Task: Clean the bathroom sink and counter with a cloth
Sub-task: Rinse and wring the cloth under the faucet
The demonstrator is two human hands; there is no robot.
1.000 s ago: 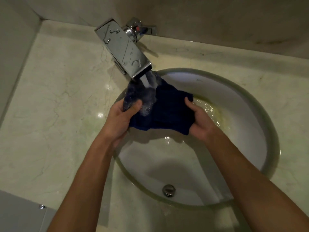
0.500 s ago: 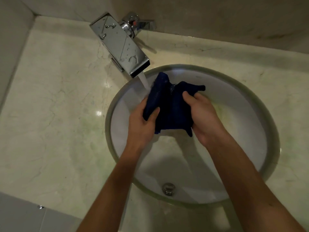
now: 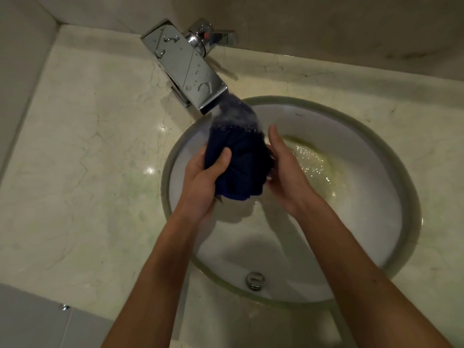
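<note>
A dark blue cloth (image 3: pixel 241 159), bunched into a wad, is held over the white round sink (image 3: pixel 364 202) right under the chrome faucet (image 3: pixel 185 64). Water runs from the spout onto the cloth's top. My left hand (image 3: pixel 203 182) grips the cloth's left side, thumb across its front. My right hand (image 3: pixel 286 172) presses against the cloth's right side with the fingers stretched upward. Water splashes on the yellowish stain in the basin to the right of the hands.
The pale marble counter (image 3: pixel 82 151) surrounds the sink, with walls at the left and back. The faucet's lever handle (image 3: pixel 218 36) sits at the back. A metal drain plug (image 3: pixel 254 280) lies at the basin's near side. A grey surface (image 3: pixel 30 322) borders the bottom left.
The cloth, spread between both hands a second ago, is now gathered into a tight wad and back under the water stream. Both hands came closer together.
</note>
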